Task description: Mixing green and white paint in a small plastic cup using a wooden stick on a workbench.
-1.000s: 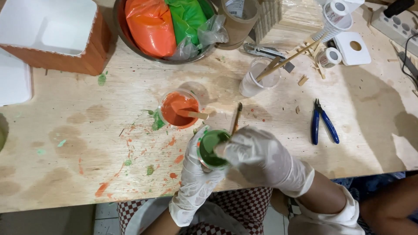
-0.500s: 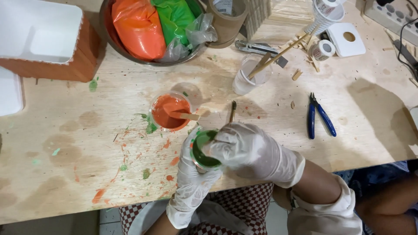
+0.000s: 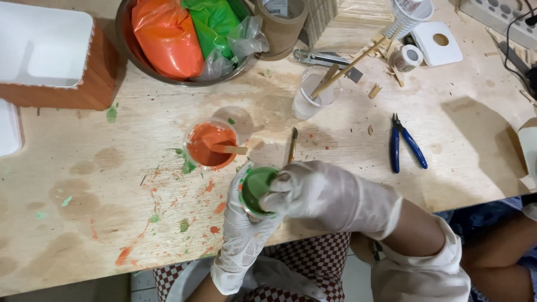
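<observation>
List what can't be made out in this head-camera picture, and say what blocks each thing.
1. Head view: the right hand covers part of the green cup; any tool inside is hidden.
2. The left hand wraps the cup's wall, hiding its lower part.
3. The metal bowl is cut off by the top edge.
4. The white tray runs off the left edge.

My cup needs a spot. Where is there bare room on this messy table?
Widest bare patch: the stained table left of the orange paint cup, below the brick-coloured box. A smaller gap lies between the clear cup and the blue pliers. Crowded: the far edge around the metal bowl, and near the gloved hands holding the green cup.
</observation>
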